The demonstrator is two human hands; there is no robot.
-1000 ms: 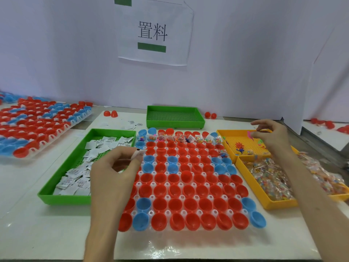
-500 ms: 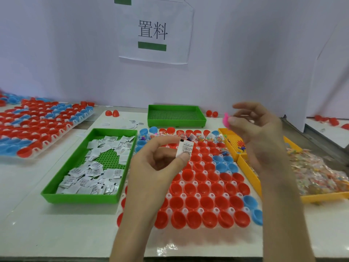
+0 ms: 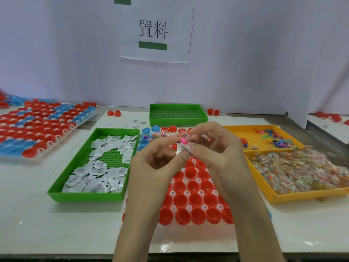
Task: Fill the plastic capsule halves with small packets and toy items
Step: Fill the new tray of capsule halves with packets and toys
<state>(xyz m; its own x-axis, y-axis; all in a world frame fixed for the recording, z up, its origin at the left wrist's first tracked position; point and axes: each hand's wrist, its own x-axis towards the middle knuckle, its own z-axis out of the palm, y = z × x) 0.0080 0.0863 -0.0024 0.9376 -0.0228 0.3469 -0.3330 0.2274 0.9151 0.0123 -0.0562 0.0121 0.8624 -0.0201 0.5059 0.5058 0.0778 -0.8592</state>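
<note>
Brought together over red capsule halves (image 3: 190,201), left hand (image 3: 151,167) pinches a white printed packet (image 3: 182,149), right hand (image 3: 217,154) a pink toy (image 3: 184,140).

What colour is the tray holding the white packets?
The tray is green, seen in the head view.

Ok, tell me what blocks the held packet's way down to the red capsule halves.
Nothing visible does. The left hand pinches the white packet, the right hand the pink toy; red capsule halves lie open below.
</note>
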